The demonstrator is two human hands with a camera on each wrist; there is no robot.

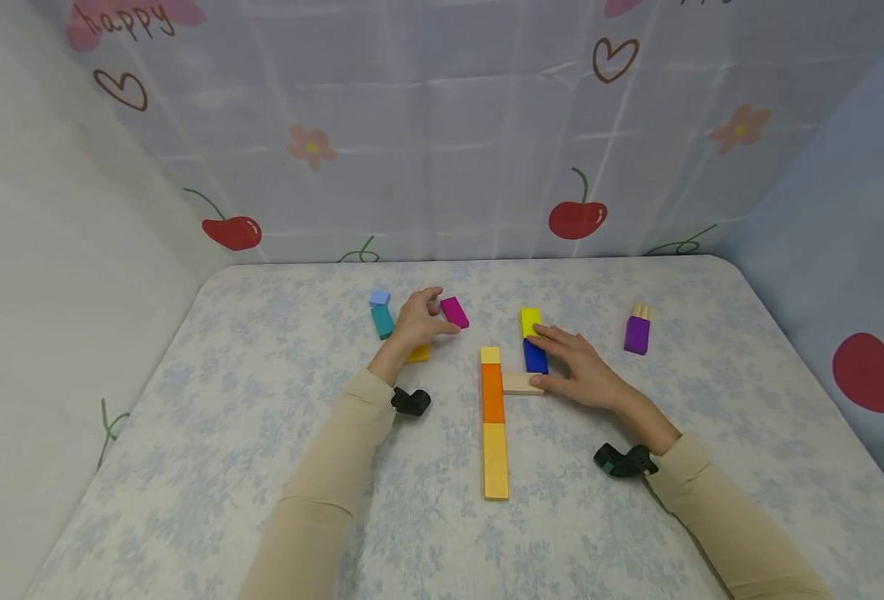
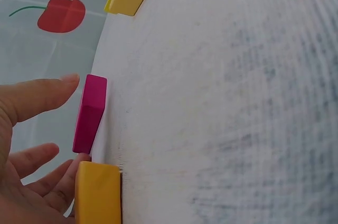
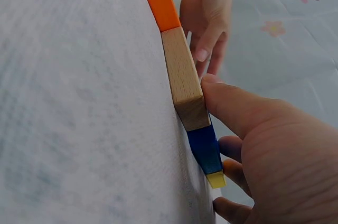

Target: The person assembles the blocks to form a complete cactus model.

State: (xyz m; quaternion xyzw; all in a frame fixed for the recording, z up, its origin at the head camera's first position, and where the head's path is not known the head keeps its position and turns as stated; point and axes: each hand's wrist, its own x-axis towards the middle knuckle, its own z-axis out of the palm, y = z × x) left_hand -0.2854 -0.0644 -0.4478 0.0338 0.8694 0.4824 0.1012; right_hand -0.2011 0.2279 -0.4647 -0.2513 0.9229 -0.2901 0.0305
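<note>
Two hands appear in my remote view: the left hand [image 1: 416,322], fingers parted, hovers beside the magenta block [image 1: 454,312] on the bench [image 1: 262,467]; the right hand [image 1: 586,372], fingers extended, touches the wooden block [image 1: 518,383] and blue block [image 1: 536,358].

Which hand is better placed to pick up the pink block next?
Probably the left hand: it is open close beside the pink block, while the right hand is farther off, at the wooden block.
</note>
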